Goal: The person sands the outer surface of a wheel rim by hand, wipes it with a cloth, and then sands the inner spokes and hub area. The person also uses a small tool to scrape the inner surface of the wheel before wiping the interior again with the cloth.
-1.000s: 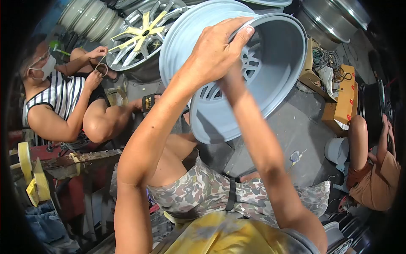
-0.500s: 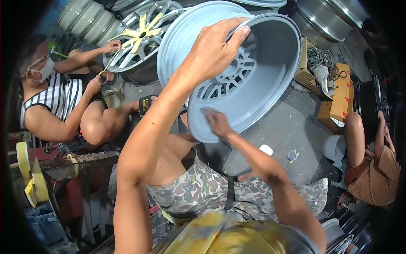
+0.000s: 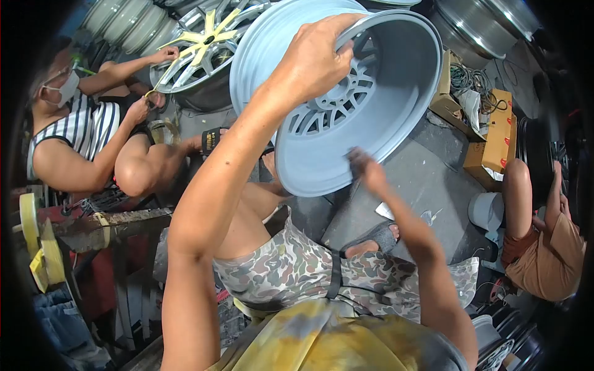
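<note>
A grey wheel rim (image 3: 396,117) stands tilted before me, its hollow barrel facing me and its spokes showing deep inside. My left hand (image 3: 318,55) grips its top lip, with the fingers over the edge and the thumb on the inner side. Low on the wheel, my right hand (image 3: 366,170) overlaps the inner edge of the lip, blurred by motion. Its fingertip area looks dark grey, and I cannot tell whether a pad or sheet is under the fingers.
At left a person (image 3: 80,136) holds yellow tape by a silver wheel (image 3: 207,46) with taped spokes. Cardboard boxes (image 3: 492,136) with cables, a grey bucket (image 3: 486,210) and another seated person (image 3: 544,247) are at right. Tape rolls (image 3: 29,222) hang at lower left.
My right hand has moved right and slightly up along the lower lip. The wheel's lower edge has risen slightly. My left hand keeps its grip on the top lip.
</note>
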### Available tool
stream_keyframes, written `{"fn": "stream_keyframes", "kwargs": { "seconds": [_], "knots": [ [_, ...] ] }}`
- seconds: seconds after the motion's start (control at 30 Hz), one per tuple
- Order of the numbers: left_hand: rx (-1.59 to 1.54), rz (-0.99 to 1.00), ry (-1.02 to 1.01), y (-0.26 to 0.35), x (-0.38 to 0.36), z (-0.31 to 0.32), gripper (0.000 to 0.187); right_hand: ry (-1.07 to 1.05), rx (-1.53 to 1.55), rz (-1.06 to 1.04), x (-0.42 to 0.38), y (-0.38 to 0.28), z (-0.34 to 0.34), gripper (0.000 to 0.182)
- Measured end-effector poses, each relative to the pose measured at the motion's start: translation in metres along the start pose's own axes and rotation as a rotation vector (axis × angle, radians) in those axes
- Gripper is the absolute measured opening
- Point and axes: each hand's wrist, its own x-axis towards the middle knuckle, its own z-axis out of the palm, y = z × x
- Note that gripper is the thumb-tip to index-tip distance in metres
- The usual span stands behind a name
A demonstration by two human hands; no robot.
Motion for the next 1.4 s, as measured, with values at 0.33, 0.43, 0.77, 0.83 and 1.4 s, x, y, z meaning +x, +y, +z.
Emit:
{"fn": "stream_keyframes", "kwargs": {
  "seconds": [0.33,0.43,0.77,0.83,1.4],
  "knots": [
    [-0.038,0.092,0.039,0.018,0.003,0.029,0.040,-0.009,0.363,0.203,0.074,-0.191,0.035,0.021],
    [-0.072,0.061,-0.009,0.030,-0.002,0.052,0.042,0.226,0.768,0.260,0.124,-0.227,-0.020,0.049],
    [0.020,0.099,-0.012,0.094,-0.013,0.181,0.041,0.601,1.123,0.483,-0.057,-0.246,-0.005,0.036],
    [0.011,0.089,-0.043,0.107,0.001,0.183,0.040,0.595,1.052,0.432,-0.087,-0.225,0.012,0.033],
    [0.264,-0.377,-0.347,-0.055,-0.139,-0.036,0.050,0.495,-0.065,0.300,-0.070,-0.220,0.023,0.033]
  ]
}}
